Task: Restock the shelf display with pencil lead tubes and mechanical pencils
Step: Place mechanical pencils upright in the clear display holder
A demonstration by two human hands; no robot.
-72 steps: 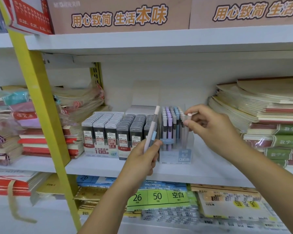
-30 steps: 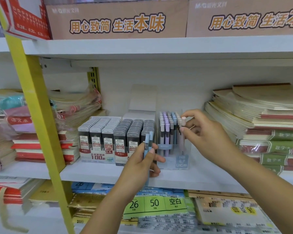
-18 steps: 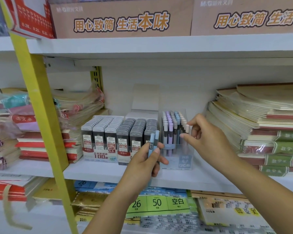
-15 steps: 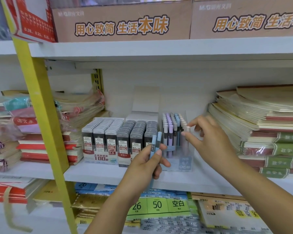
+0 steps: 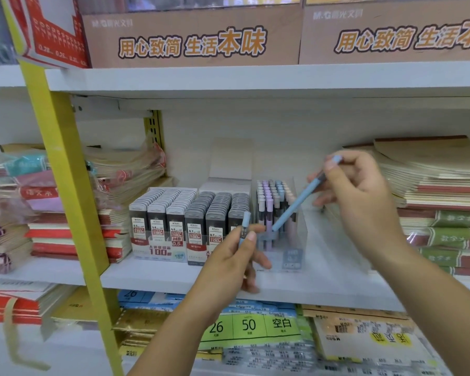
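Two blue mechanical pencils in play, one per hand. Right hand (image 5: 364,202) pinches the blue pencil (image 5: 296,203) at its cap end, thumb against fingers. The barrel is tilted, tip aimed down-left at the clear display box (image 5: 296,257). The tip sits at the front row of the standing pencils (image 5: 267,202), not yet in a slot as far as I can tell; blur hides any contact. Left hand (image 5: 228,264) grips the second blue pencil (image 5: 245,221) upright, fingers curled round the lower barrel, cap end up. It sits just in front of the lead tube packs (image 5: 174,210) and just left of the box. Box and packs sit side by side on the white shelf (image 5: 152,275); the pack rows look tight and full.

Handling, my read:
- **Pencil:** light, stiff plastic with a smooth barrel. A two-finger pinch is plenty, no squeeze needed.
- **Weak point:** the tip end. The thin sleeve could bend or jam if it meets a slot edge at an angle.
- **Where to hold:** the cap-end hold gives reach over the rows but loose control of the tip. Nearer mid-barrel would steer better. The pencil should go near upright before dropping in.
- **Box:** thin clear plastic, light, so it likely slides or tips under a sideways push. Its pencils are packed close, and a skewed entry could knock them.
- **Lead packs:** small, rigid, slick. Take them by the side faces.

Notebook stacks (image 5: 432,185) lie right of the right hand; can't tell if they touch.
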